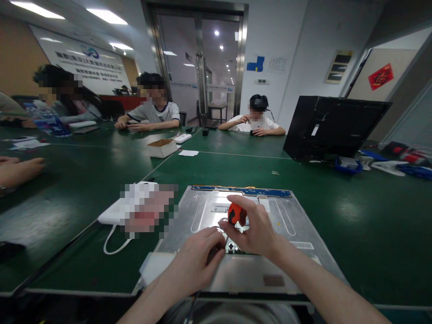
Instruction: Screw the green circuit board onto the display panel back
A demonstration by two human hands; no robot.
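1. Screwdriver handle (235, 213), stubby and rounded, is held in the right hand (254, 222), above the middle of the metal-backed display panel (243, 274).
2. By the right hand, the handle is pinched: the index finger is arched over its far side, and the thumb is set along its near side.
3. Handle and right hand are placed just beyond and to the right of the left hand's fingertips; the handle is gripped by the right hand, so that hand is the nearer one. Its long axis cannot be made out with certainty, since its lower end is hidden by the thumb.
4. By the left hand (200, 254), the fingers are bunched low over the panel, beside the green circuit board (232, 247). Whether anything is pinched there cannot be told.
5. Bright orange is seen on the handle, broken by black patches. A plain silver surface with pressed grooves is shown by the panel, and its far edge is lined by a blue circuit strip (216, 190).
6. The panel is laid flat on the green tabletop (364, 216). A white power bank (113, 211) is seen to its left, and a black monitor housing (337, 126) is stood beyond, on the right.
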